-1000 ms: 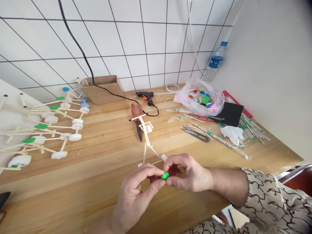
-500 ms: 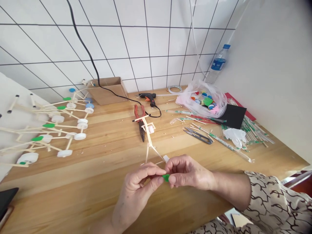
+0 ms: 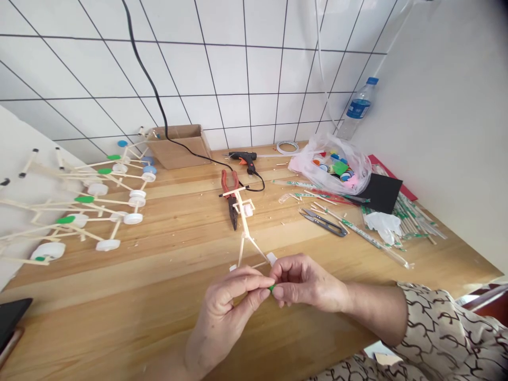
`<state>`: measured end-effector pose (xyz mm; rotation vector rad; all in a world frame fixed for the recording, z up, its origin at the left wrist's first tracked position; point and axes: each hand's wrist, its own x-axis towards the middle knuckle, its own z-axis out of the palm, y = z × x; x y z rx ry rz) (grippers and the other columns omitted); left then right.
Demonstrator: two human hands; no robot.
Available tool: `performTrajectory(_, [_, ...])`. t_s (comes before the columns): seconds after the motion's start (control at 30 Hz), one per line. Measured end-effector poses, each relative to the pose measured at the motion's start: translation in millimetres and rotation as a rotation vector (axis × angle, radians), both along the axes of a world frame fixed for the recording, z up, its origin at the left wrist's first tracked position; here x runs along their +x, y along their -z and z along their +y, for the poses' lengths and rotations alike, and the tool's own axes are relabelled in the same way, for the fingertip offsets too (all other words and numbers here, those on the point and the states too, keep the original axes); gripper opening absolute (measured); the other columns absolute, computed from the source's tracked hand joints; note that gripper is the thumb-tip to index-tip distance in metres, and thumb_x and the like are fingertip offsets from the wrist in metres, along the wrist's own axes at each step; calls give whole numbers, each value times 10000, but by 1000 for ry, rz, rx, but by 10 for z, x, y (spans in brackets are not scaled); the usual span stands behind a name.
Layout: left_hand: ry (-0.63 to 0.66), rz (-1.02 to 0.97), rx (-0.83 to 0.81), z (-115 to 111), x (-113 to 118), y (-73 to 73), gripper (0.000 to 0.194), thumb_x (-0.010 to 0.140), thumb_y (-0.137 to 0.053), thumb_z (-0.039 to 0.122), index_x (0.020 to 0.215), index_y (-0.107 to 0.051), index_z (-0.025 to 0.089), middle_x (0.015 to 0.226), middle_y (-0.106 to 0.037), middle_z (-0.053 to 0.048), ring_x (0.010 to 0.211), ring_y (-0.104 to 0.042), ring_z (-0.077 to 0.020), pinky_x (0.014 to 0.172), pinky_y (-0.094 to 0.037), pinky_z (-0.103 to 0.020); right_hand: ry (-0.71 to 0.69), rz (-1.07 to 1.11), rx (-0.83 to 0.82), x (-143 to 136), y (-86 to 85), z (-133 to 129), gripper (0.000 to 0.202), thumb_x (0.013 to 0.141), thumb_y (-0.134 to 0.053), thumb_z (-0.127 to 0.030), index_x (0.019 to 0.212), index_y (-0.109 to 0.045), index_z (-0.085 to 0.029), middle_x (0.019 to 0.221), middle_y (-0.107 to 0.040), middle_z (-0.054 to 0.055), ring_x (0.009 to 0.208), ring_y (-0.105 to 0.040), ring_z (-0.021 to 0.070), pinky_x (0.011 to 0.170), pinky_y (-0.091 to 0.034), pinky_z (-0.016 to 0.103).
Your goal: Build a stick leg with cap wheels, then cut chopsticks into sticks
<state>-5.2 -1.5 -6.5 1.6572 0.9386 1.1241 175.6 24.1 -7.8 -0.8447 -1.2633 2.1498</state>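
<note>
Head cam: L hand [image 3: 234, 312] + R hand [image 3: 307, 283] fingertips pinching small green pc [image 3: 272, 288], over desk's [image 3: 159, 296] front edge.

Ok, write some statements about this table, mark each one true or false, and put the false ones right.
1. The left hand and right hand both pinch the green piece. True.
2. The pliers are in the box. False: the pliers lie on the table.
3. The bottle has a blue cap. True.
4. The right hand is holding the snips. False: the snips lie on the table.
5. The bag has coloured pieces in it. True.
</note>
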Motion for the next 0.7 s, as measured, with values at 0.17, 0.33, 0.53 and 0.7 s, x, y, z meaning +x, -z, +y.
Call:
performTrajectory(0.17, [-21,0,-17,-5,2,-4,215,758,-611,59,854,-723,215,722,-657,-6,646,-607,-111,611,-494,-193,-2,-27,2,6,2,2,262,708,-705,-337,750,-583,-108,604,-569,-29,528,-523,48,499,-388,170])
performTrajectory(0.33, [-13,-55,-68,-18,-1,-10,222,744,-620,37,817,-713,225,718,-651,17,636,-602,-93,594,-484,-171,-2,-26,-16,5,2,1,270,708,-705,-348,764,-588,-112,611,-571,-25,543,-529,57,517,-405,183])
performTrajectory(0.53, [15,-96,-124,-7,9,-20,204,738,-628,45,808,-709,218,736,-652,17,651,-605,-95,603,-484,-175,-4,-49,-28,-9,-8,-1,278,692,-714,-351,741,-587,-109,586,-567,-30,516,-519,51,498,-393,177])
performTrajectory(0.7, [35,-131,-271,13,-7,-18,128,747,-636,96,773,-709,198,728,-641,6,660,-598,-110,620,-484,-201,-14,-65,-59,9,-11,2,296,694,-710,-372,747,-594,-105,579,-586,-20,504,-529,52,481,-380,167])
